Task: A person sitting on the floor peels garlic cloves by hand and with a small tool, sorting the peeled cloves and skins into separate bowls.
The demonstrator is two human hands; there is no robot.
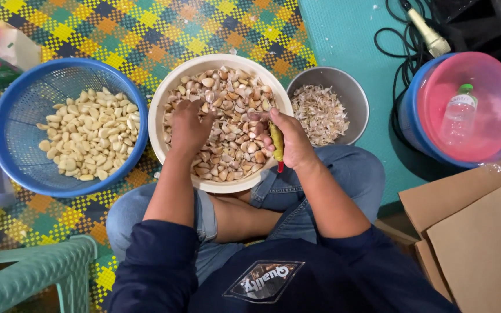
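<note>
**Ana:** Floor-level set-up, with a woven checked mat [146, 29] under everything and the person cross-legged on it. Nearest us, the cream bowl [159, 124] of unpeeled garlic cloves [233, 139] rests against the knees, right where both hands drop into it without stretching.

**Ben:** And the hands?

**Ana:** Left hand [188, 124] is palm down in the heap, fingers curled into the cloves; whether it has pinched one, I cannot tell. Right hand [291, 139] is closed around a small knife with a yellow handle [276, 142], red tip pointing back towards the lap, and its fingertips seem to hold a clove at the bowl's right side.

**Ben:** So the knife stays in the grip while the other hand feeds it.

**Ana:** Looks that way. Out to the left, touching the cream bowl, sits a blue basket [7, 127] of pale peeled cloves [91, 136]. To the right, just beside the knife hand, a grey metal bowl [358, 101] takes the papery skins [319, 113].

**Ben:** Clean on one side, waste on the other.

**Ana:** Further off, a pink basin [494, 93] holds a plastic bottle [458, 119], with cardboard [471, 232] nearer right.
</note>
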